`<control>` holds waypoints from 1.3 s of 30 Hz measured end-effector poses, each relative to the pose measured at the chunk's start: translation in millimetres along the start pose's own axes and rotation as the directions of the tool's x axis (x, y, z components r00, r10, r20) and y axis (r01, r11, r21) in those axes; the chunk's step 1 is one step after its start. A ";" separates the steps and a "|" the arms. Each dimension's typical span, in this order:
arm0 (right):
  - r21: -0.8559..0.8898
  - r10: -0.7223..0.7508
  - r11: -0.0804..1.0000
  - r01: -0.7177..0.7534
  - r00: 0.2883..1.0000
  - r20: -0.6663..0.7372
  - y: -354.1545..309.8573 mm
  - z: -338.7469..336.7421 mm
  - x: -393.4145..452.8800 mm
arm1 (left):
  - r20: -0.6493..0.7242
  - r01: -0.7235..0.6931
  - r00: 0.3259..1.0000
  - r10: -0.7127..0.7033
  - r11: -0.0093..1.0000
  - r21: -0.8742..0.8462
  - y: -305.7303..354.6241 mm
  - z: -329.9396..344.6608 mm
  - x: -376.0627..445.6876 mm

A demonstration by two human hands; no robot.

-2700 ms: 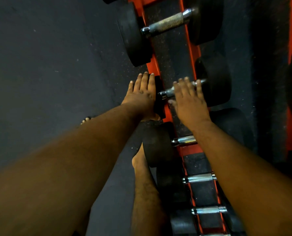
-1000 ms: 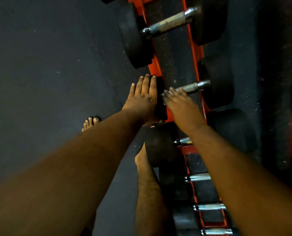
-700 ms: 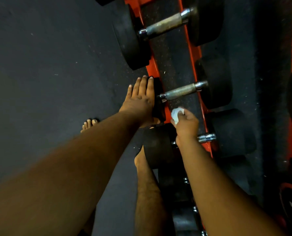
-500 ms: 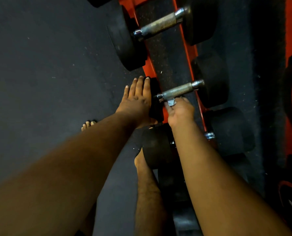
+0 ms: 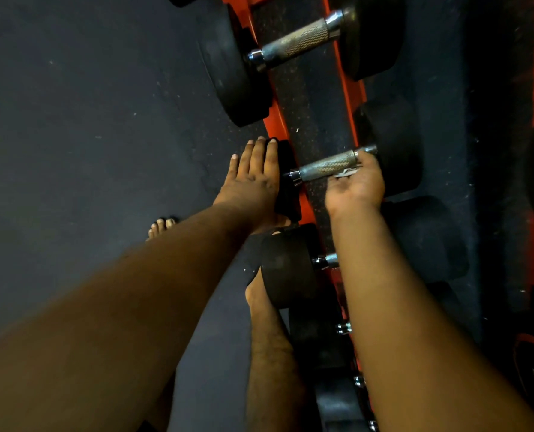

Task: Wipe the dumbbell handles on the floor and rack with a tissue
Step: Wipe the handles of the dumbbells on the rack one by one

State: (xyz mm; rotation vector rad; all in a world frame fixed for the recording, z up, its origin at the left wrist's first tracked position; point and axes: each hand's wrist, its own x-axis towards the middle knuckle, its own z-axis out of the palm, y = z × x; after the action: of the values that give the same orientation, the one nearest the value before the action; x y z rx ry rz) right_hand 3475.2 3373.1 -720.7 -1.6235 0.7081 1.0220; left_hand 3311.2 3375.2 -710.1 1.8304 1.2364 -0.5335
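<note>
Change: right hand [image 5: 354,185], half a second ago below the handle's left end, now cups palm-up under its right end, fingers curled round tissue [image 5: 346,173] and knurled steel handle [image 5: 328,165]; underside being wiped.
Left hand [image 5: 253,182]: flat, fingers straight, bracing the rubber head at the orange rack [image 5: 303,198] left edge.
Farther: larger dumbbell [image 5: 297,43], untouched.

tissue [image 5: 346,173] mostly hidden under right hand [image 5: 354,185], nearer dumbbell handle [image 5: 325,261] largely behind forearm
</note>
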 end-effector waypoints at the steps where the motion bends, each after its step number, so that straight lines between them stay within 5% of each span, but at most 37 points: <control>1: 0.012 0.003 1.000 -0.003 1.000 0.010 -1.6 -0.1 -0.1 | 0.001 -0.002 1.000 0.002 1.000 0.000 -0.1 0.2 0.4; 10: -0.075 0.037 0.997 -0.028 0.991 0.128 -4.9 1.9 0.9 | -0.014 0.002 1.000 -0.002 1.000 -0.002 -1.5 1.5 1.7; 39: -0.150 0.160 0.978 -0.146 0.983 0.086 28.7 5.4 -4.1 | 0.013 0.014 1.000 -0.014 1.000 -0.011 1.6 -0.3 1.3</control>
State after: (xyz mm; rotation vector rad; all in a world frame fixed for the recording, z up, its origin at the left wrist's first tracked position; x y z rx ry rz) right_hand 3447.6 3370.0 -730.6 -1.6480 0.7167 1.2804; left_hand 3313.1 3375.9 -710.2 1.8074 1.2415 -0.5441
